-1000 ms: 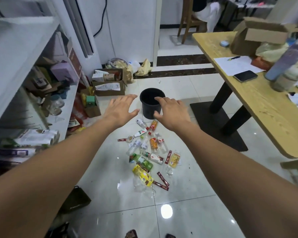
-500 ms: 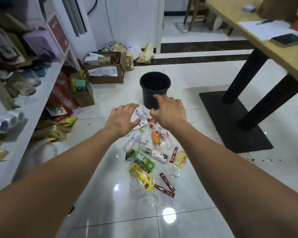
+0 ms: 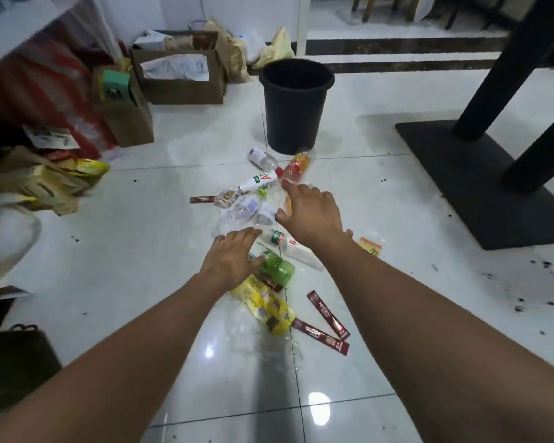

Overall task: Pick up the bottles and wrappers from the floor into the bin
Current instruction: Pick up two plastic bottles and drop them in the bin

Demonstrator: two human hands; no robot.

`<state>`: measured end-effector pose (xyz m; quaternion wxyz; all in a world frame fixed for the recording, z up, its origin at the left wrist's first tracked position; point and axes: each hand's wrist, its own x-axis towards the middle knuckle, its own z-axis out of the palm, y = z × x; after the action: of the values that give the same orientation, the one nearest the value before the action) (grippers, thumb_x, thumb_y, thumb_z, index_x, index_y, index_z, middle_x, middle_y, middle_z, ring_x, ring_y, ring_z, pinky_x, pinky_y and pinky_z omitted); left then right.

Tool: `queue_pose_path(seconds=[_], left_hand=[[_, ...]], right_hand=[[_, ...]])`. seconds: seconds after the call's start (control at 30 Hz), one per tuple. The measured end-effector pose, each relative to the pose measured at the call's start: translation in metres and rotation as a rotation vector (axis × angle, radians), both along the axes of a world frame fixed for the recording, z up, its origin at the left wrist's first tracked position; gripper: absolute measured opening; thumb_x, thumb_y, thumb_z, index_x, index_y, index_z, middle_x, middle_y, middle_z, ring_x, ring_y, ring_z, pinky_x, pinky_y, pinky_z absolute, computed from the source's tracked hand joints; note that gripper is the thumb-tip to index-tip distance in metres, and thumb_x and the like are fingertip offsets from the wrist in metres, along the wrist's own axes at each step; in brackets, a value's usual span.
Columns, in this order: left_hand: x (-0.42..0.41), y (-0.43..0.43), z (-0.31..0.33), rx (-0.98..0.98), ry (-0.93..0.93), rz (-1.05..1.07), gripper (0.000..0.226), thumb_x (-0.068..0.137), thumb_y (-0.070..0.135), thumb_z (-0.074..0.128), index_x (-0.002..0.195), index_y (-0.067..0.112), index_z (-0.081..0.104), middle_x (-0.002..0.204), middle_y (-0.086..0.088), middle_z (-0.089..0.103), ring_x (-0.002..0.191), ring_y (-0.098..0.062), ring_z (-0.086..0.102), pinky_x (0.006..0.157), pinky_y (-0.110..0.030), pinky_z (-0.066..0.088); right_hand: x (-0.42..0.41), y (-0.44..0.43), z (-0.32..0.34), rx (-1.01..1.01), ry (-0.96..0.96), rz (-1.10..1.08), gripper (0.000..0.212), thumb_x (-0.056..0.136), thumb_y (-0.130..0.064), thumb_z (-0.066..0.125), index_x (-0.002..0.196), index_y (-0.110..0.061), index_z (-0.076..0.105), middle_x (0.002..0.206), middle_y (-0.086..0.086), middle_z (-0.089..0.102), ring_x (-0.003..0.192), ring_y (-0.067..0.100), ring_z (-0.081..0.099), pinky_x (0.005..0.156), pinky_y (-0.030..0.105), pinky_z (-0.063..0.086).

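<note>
A black bin [image 3: 295, 103] stands on the white tile floor. In front of it lies a scatter of several bottles and wrappers: an orange bottle [image 3: 296, 167], a white bottle [image 3: 258, 182], clear crushed bottles [image 3: 247, 211], a red-capped clear bottle [image 3: 293, 249], a green bottle [image 3: 277, 270], a yellow wrapper [image 3: 264, 306] and dark red sachets [image 3: 327, 321]. My left hand [image 3: 232, 259] hovers palm down over the green bottle, fingers spread, holding nothing. My right hand [image 3: 311, 211] reaches over the clear bottles, fingers slightly bent, empty.
Cardboard boxes [image 3: 179, 75] and bags stand against the wall at the back left. Shelving with clutter and yellow bags [image 3: 45, 183] lines the left side. A black table base [image 3: 480, 177] with its legs sits to the right of the bin.
Both hands have dropped lower and closer to the litter as the view tilted down and moved nearer; the left hand now sits over the green bottle.
</note>
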<state>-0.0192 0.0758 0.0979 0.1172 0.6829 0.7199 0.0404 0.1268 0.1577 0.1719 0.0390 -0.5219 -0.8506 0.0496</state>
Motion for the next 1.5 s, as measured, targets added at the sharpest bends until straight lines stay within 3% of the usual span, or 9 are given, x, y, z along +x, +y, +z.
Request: queue_pose_path(seconds=[0.3,0.43,0.6,0.77,0.87,1.03,1.13,1.27,1.5], left_hand=[[0.003,-0.053,-0.134,-0.179,0.058,-0.135,0.068,0.091,0.057,0.041,0.149,0.030,0.018,0.156,0.010,0.018,0.141,-0.013,0.022,0.114,-0.034,0.017],[0.007,-0.079,-0.178,-0.334,0.118,-0.223,0.091,0.077,0.073,0.047,0.150,0.033,0.010,0.159,0.010,0.005,0.146,-0.017,0.009,0.116,-0.045,0.010],[0.015,-0.092,-0.204,-0.381,0.248,-0.244,0.108,0.072,0.065,0.062,0.150,0.022,0.001,0.159,0.000,-0.004,0.146,-0.023,0.004,0.111,-0.056,0.016],[0.025,-0.099,-0.213,-0.342,0.268,-0.182,0.070,0.084,0.044,0.060,0.139,0.016,0.027,0.144,-0.007,0.024,0.129,-0.025,0.031,0.096,-0.038,0.038],[0.023,-0.100,-0.210,-0.206,0.167,-0.184,0.039,0.089,0.013,0.048,0.127,0.012,0.038,0.130,-0.010,0.034,0.117,-0.023,0.037,0.090,-0.033,0.041],[0.018,-0.079,-0.188,0.013,-0.281,0.155,0.032,0.085,-0.004,0.045,0.107,0.019,0.047,0.121,-0.006,0.034,0.113,-0.023,0.037,0.082,-0.023,0.042],[0.003,-0.063,-0.172,0.188,-0.226,0.157,0.065,0.063,-0.023,0.038,0.120,0.004,0.046,0.125,-0.018,0.034,0.113,-0.032,0.035,0.086,-0.035,0.043],[-0.028,-0.043,-0.140,0.243,-0.221,0.252,0.078,0.068,-0.023,0.036,0.138,0.013,0.036,0.100,-0.006,0.044,0.105,-0.030,0.035,0.087,-0.040,0.041],[-0.079,-0.010,-0.087,0.199,0.166,0.337,0.020,0.086,0.014,0.055,0.102,0.003,0.060,0.103,-0.019,0.059,0.109,-0.036,0.039,0.085,-0.039,0.035]], right_hand=[[-0.003,-0.017,-0.108,-0.014,-0.048,0.013,0.058,0.093,-0.043,0.040,0.146,-0.019,0.032,0.140,0.009,0.046,0.130,0.030,0.040,0.107,0.043,0.026],[-0.003,-0.027,-0.131,-0.025,-0.054,-0.004,0.058,0.093,-0.043,0.041,0.146,-0.020,0.032,0.142,0.010,0.044,0.131,0.029,0.040,0.106,0.043,0.028],[0.002,-0.036,-0.147,-0.013,-0.069,-0.019,0.054,0.093,-0.043,0.042,0.141,-0.019,0.037,0.136,0.008,0.049,0.123,0.028,0.046,0.102,0.042,0.031],[0.005,-0.034,-0.154,-0.008,-0.086,-0.026,0.055,0.094,-0.044,0.043,0.142,-0.020,0.035,0.137,0.007,0.048,0.125,0.028,0.044,0.104,0.042,0.030],[0.006,-0.034,-0.157,-0.010,-0.090,-0.035,0.055,0.094,-0.044,0.042,0.142,-0.019,0.036,0.137,0.008,0.048,0.125,0.028,0.044,0.104,0.042,0.030],[0.007,-0.033,-0.161,-0.006,-0.091,-0.060,0.053,0.094,-0.040,0.042,0.141,-0.018,0.036,0.135,0.008,0.048,0.123,0.028,0.045,0.103,0.042,0.031],[0.008,-0.033,-0.163,-0.012,-0.082,-0.086,0.050,0.094,-0.037,0.042,0.140,-0.018,0.037,0.133,0.009,0.049,0.122,0.029,0.047,0.102,0.041,0.032],[0.007,-0.033,-0.167,-0.033,-0.081,-0.112,0.049,0.094,-0.036,0.042,0.139,-0.017,0.038,0.133,0.010,0.049,0.123,0.030,0.046,0.102,0.041,0.031],[-0.002,-0.019,-0.170,-0.047,-0.109,-0.084,0.050,0.094,-0.037,0.045,0.139,-0.016,0.037,0.134,0.009,0.048,0.124,0.028,0.044,0.101,0.041,0.032]])
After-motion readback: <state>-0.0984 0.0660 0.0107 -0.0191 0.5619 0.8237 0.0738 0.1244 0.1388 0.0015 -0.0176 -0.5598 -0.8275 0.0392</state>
